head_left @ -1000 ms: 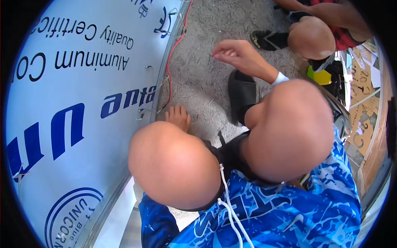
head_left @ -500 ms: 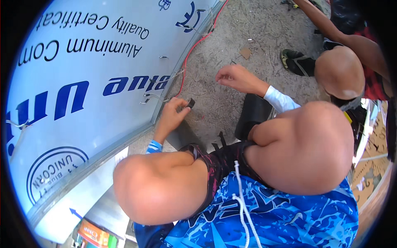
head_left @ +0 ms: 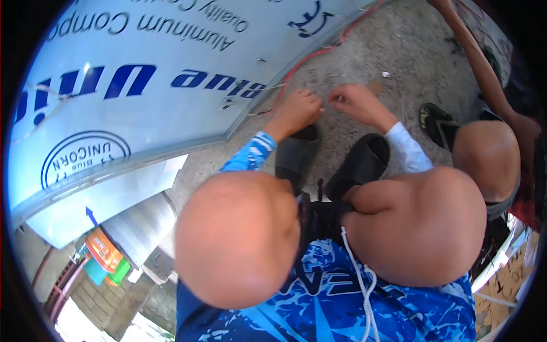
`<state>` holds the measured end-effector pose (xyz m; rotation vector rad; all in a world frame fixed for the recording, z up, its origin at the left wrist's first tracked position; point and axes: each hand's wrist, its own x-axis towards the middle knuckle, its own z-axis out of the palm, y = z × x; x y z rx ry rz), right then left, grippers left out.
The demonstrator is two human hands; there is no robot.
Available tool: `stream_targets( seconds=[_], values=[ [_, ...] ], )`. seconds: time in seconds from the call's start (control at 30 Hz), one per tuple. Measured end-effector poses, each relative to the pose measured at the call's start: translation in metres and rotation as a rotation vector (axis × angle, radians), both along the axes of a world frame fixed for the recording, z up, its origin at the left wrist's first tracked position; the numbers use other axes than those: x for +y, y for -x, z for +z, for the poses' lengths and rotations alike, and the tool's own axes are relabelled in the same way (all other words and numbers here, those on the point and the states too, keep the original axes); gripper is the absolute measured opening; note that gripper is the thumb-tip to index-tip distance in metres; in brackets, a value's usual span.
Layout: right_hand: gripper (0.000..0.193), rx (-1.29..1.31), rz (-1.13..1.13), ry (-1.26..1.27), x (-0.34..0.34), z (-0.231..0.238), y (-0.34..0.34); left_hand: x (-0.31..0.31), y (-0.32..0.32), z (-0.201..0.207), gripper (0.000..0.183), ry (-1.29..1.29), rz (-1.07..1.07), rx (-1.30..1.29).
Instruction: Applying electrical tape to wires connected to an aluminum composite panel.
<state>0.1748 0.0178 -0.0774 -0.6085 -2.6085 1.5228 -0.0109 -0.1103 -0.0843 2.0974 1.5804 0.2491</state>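
Observation:
My left hand (head_left: 297, 113) is closed beside the panel's edge, its back turned up. Whatever it grips is hidden behind the fingers. Just right of it, a small gap away, my right hand (head_left: 360, 105) has its fingers curled with the tips drawn together. Anything pinched there is too small to make out. Both hands hover above the concrete floor (head_left: 393, 51), in front of my black shoes (head_left: 362, 166). The large film-covered panel (head_left: 154, 119) with blue lettering fills the left side. A red cable (head_left: 297, 67) runs along its far edge, with thin wires poking out nearby.
At the right another person crouches, with a bare knee (head_left: 486, 153) and a dark sandal (head_left: 437, 123) close to my right hand. An orange packet (head_left: 102, 251) lies at the lower left. A small white scrap (head_left: 386, 74) is on the floor ahead.
My left hand has moved right and up, near the right hand. The black tape roll seen in it before is out of sight now. The view has shifted and my left knee has swung inward.

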Motion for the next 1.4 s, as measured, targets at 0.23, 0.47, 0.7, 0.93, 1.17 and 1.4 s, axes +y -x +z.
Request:
stream_targets(
  seconds=[0.23,0.47,0.7,0.93,1.17,1.4],
  values=[
    [0.017,0.109,-0.266,-0.033,-0.012,0.029,0.032,-0.038,-0.035,-0.019,0.025,-0.365,0.306,0.006],
    [0.036,0.008,-0.119,-0.736,-0.039,-0.016,0.096,-0.102,0.017,-0.021,0.035,-0.031,1.386,-0.284],
    [0.03,0.128,0.021,-0.722,-0.024,-0.039,0.108,-0.09,0.039,-0.027,0.024,0.2,1.694,-0.98],
    [0.019,0.182,0.04,-0.503,-0.02,-0.012,0.127,-0.087,0.051,-0.011,0.014,-0.016,1.673,-1.286],
    [0.019,0.104,-0.069,-0.561,-0.017,-0.01,0.126,-0.069,0.041,-0.008,0.018,0.048,1.698,-1.434],
    [0.039,0.134,-0.068,-0.693,-0.044,-0.023,0.118,-0.046,0.039,-0.012,0.02,-0.006,1.509,-1.084]
  ],
)
